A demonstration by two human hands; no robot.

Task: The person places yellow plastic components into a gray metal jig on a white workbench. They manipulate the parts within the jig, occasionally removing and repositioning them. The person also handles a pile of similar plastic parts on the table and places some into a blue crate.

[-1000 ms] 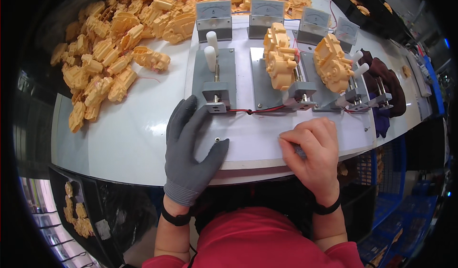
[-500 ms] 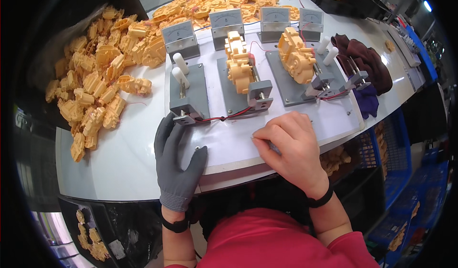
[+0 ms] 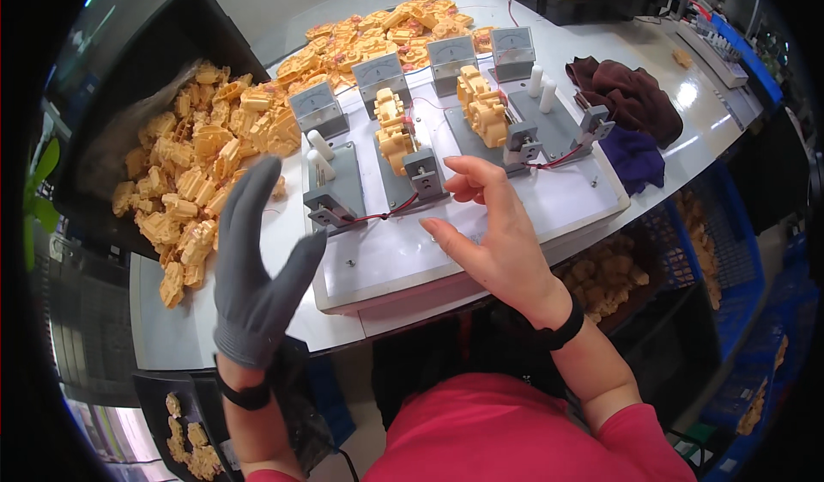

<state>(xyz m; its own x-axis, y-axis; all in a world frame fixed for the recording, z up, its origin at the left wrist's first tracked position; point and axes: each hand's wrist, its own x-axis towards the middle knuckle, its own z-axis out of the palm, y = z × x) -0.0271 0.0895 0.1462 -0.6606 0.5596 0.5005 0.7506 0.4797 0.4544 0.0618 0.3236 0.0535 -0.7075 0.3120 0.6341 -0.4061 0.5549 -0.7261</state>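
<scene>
My left hand (image 3: 257, 267), in a grey glove, is raised over the table's left part, fingers stretched and thumb apart, holding nothing. Close to its fingertips lies a heap of yellow plastic housings (image 3: 202, 169). The left grey fixture (image 3: 333, 181), with white pegs and no housing on it, stands just right of that hand. My bare right hand (image 3: 498, 237) hovers over the front of the white board (image 3: 403, 259), thumb and curved fingers apart around nothing. Just beyond it, one yellow housing (image 3: 393, 134) sits on a middle fixture and another housing (image 3: 483, 109) on the fixture to its right.
Several analog panel meters (image 3: 380, 74) stand behind the fixtures. More yellow housings (image 3: 378, 36) are piled at the back. A brown cloth (image 3: 631, 100) and a purple cloth (image 3: 633, 157) lie at the right. Blue crates (image 3: 717, 250) stand below the table's right edge.
My left hand has lifted from beside the left fixture and moved left toward the heap. My right hand's closed fingers have opened. The whole view has shifted.
</scene>
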